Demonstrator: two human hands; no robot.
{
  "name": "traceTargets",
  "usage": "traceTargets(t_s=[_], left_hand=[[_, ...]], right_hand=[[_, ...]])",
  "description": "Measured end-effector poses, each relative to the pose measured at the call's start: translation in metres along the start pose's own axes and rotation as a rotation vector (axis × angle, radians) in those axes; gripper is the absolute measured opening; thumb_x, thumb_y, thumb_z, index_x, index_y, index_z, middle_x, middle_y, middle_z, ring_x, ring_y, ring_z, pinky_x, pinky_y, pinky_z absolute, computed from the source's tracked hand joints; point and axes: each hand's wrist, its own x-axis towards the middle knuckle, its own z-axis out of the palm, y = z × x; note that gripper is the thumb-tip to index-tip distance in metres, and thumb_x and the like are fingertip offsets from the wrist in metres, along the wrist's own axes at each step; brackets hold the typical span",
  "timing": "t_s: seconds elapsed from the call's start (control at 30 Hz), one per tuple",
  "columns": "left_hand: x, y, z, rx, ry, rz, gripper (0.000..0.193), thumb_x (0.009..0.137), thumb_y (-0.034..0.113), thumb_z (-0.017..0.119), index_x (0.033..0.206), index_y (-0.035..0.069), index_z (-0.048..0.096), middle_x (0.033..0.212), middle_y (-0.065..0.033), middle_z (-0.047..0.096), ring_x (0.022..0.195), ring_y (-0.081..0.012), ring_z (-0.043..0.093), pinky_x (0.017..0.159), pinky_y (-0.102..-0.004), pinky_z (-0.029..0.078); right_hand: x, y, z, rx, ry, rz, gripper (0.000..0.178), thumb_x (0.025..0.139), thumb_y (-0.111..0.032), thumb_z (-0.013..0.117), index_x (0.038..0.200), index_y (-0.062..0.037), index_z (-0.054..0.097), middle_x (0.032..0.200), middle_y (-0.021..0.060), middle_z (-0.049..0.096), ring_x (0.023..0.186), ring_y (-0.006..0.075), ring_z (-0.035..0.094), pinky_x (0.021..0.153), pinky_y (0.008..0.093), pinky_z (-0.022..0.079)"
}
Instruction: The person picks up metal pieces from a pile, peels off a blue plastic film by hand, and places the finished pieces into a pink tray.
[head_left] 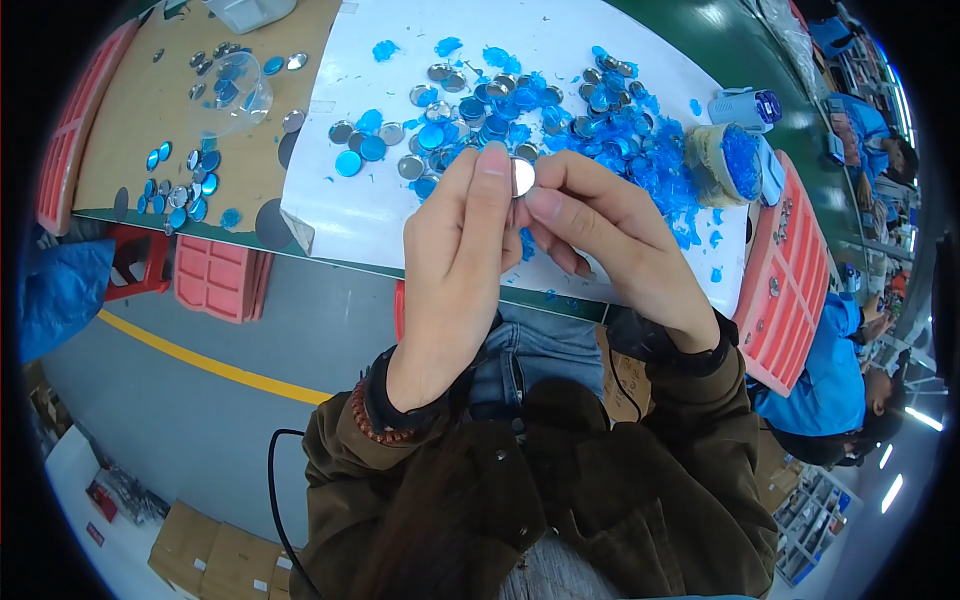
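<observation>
Over the near edge of the white sheet [350, 220], my hands meet around a round silver metal disc [523, 177]. My left hand [455, 230] pinches it between thumb and fingers, on its left side. From the right, the thumb and forefinger of my right hand [620, 230] close on the disc's edge; its other fingers are curled below. Just beyond lie several loose discs, some bare silver [411, 167] and some with a blue face [348, 163]. A heap of crumpled blue film scraps [650, 170] spreads to the right, with discs mixed in.
A tub [705, 165] stuffed with blue film lies at right, beside a pink ribbed tray [785, 290]. On the brown board at left are a clear plastic cup [240, 95] and more discs [180, 195]. People in blue sit at far right. Cardboard boxes [215, 560] stand behind, lower left.
</observation>
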Motion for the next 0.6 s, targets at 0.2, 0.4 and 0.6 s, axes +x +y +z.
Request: traceTargets(t_s=[0.2, 0.4, 0.6], left_hand=[[0.0, -0.013, 0.0, 0.231, 0.071, 0.242, 0.027, 0.09, 0.024, 0.037, 0.072, 0.005, 0.041, 0.055, 0.002, 0.037, 0.043, -0.0028, 0.03, 0.039, -0.018, 0.022], [0.001, -0.009, 0.002, 0.227, 0.094, 0.219, 0.027, 0.09, 0.024, 0.037, 0.069, 0.007, 0.04, 0.052, 0.0033, 0.033, 0.041, -0.0022, 0.024, 0.038, -0.0183, 0.017], [0.004, 0.009, -0.01, -0.212, -0.141, -0.278, 0.029, 0.089, 0.027, 0.037, 0.066, 0.009, 0.037, 0.044, 0.0037, 0.027, 0.038, -0.003, 0.019, 0.037, -0.02, 0.013]], right_hand=[[0.001, -0.008, 0.005, 0.065, 0.059, 0.067, 0.016, 0.085, -0.016, 0.045, 0.078, -0.0028, 0.051, 0.063, -0.0016, 0.046, 0.05, 0.0026, 0.037, 0.044, 0.0158, 0.027], [0.006, -0.006, 0.007, -0.034, 0.144, 0.036, 0.016, 0.081, -0.014, 0.045, 0.071, -0.0025, 0.052, 0.061, -0.0019, 0.046, 0.048, 0.0021, 0.036, 0.044, 0.0153, 0.026], [0.008, 0.008, 0.006, -0.181, 0.147, -0.232, 0.014, 0.081, -0.013, 0.046, 0.071, -0.0038, 0.05, 0.064, -0.0026, 0.046, 0.052, 0.0007, 0.035, 0.045, 0.015, 0.025]])
